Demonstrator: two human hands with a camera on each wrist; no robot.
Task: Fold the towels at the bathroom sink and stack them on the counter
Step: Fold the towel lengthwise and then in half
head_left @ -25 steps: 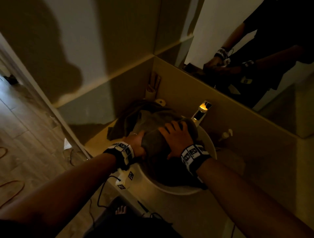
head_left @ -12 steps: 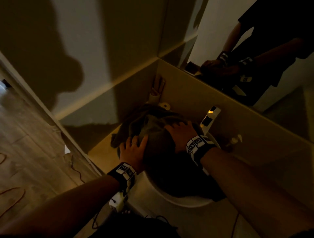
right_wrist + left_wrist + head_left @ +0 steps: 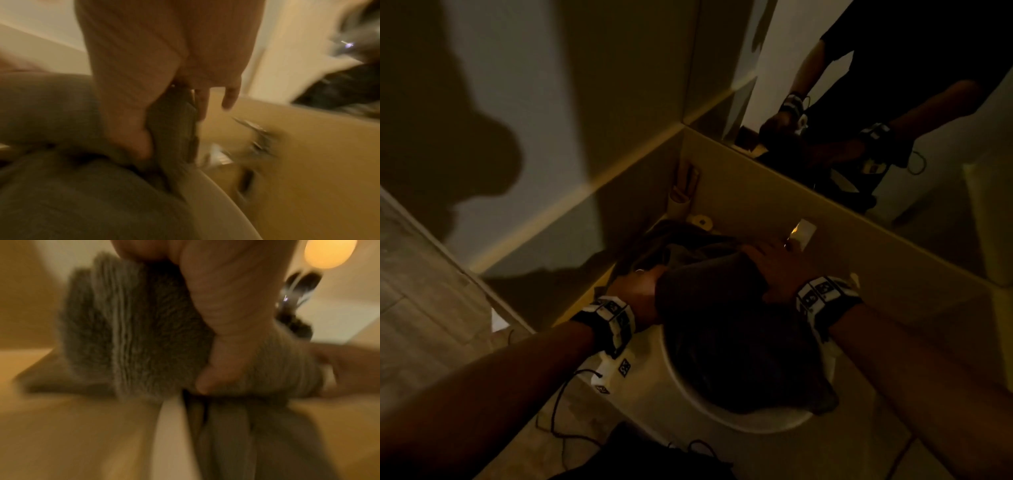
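A dark grey towel (image 3: pixel 722 325) lies spread over the white round sink basin (image 3: pixel 726 416), its near end hanging over the front rim. My left hand (image 3: pixel 643 287) grips its left edge; in the left wrist view the thumb (image 3: pixel 205 384) pinches the towel (image 3: pixel 133 331). My right hand (image 3: pixel 774 263) holds the right edge near the faucet (image 3: pixel 803 233), and in the right wrist view the hand (image 3: pixel 164 129) pinches a fold of the towel (image 3: pixel 174 126). More grey towel cloth (image 3: pixel 688 246) is heaped behind on the counter (image 3: pixel 914 346).
A cup of brushes (image 3: pixel 681 202) and a small white round thing (image 3: pixel 702 221) stand in the back corner. The mirror (image 3: pixel 893 85) runs along the right wall. Cables (image 3: pixel 558 411) hang at the counter's front edge. Wooden floor (image 3: pixel 421 291) lies to the left.
My hands lay close together on top of the towel; they have moved apart and farther back, and now grip its left and right edges.
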